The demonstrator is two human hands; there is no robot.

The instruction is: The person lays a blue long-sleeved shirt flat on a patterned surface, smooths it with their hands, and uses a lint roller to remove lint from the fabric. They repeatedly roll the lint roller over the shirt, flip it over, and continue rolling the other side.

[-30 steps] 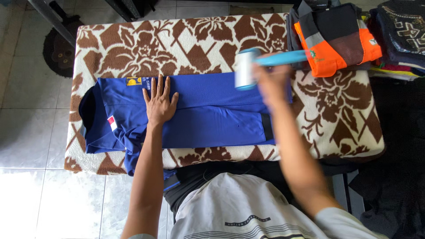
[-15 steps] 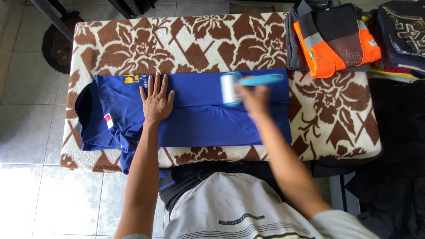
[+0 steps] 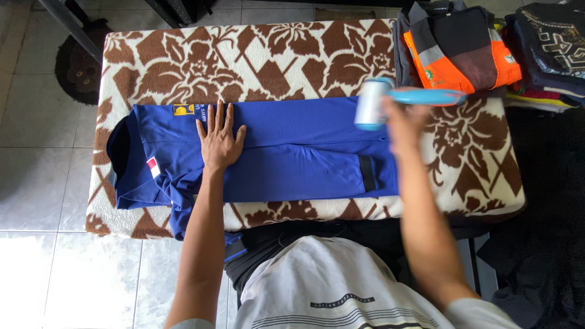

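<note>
Pressing flat, spread fingers, the left hand (image 3: 220,141) pins the soft, limp blue shirt (image 3: 286,152) at frame centre; the right hand (image 3: 403,120) wraps the light lint roller (image 3: 373,103) by its handle, upper right.

A home laundry corner: tiled floor (image 3: 36,140) around a blanket-covered ironing table (image 3: 274,55) (folded clothes (image 3: 463,49) stacked at its end).

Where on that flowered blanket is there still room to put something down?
The widest bare patch of the brown-and-cream blanket lies beyond the blue shirt, left of the orange-and-black folded garment. A smaller patch lies right of the shirt, below that pile. The middle is crowded: left hand flat on the shirt, right hand holding the lint roller.
</note>
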